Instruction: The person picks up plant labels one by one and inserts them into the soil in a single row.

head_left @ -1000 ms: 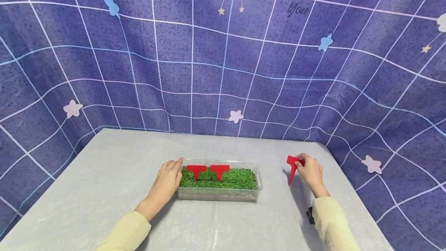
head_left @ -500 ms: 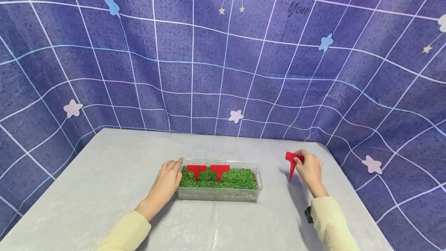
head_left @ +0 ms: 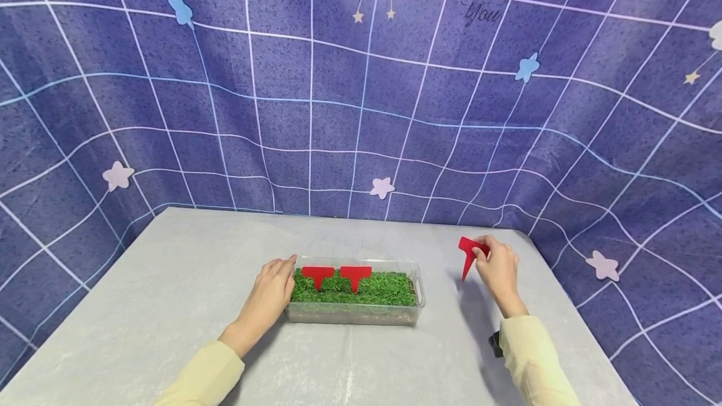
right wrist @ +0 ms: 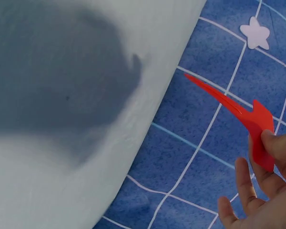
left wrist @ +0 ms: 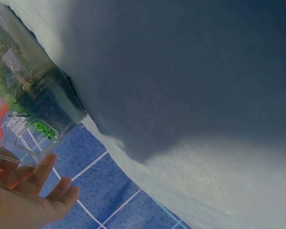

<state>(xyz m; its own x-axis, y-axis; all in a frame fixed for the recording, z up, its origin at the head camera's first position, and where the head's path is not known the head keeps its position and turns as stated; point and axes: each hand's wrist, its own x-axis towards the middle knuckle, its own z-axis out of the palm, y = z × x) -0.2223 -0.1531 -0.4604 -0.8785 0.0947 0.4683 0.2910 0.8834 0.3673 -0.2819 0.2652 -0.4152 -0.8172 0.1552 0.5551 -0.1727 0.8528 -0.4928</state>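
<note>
A clear plastic box (head_left: 352, 315) of green grass (head_left: 389, 290) stands on the table. Two red T-shaped plant labels, one on the left (head_left: 318, 277) and one in the middle (head_left: 355, 277), stand upright in the grass. My left hand (head_left: 273, 287) holds the box's left end; in the left wrist view its fingers (left wrist: 43, 171) meet the rim by the handle opening. To the right of the box, my right hand (head_left: 499, 271) pinches a third red plant label (head_left: 467, 255) by one end of its head, the pointed stem hanging down above the table. That label (right wrist: 257, 124) also shows in the right wrist view.
A pale cloth covers the table (head_left: 350, 362). Behind it and along both sides hangs a blue gridded curtain (head_left: 338, 111) with stars. A small black device (head_left: 496, 343) sits at my right wrist.
My right hand has lifted the plant label up and slightly away from me, its tip rising off the table surface. The left hand, the box and the two standing labels stay put.
</note>
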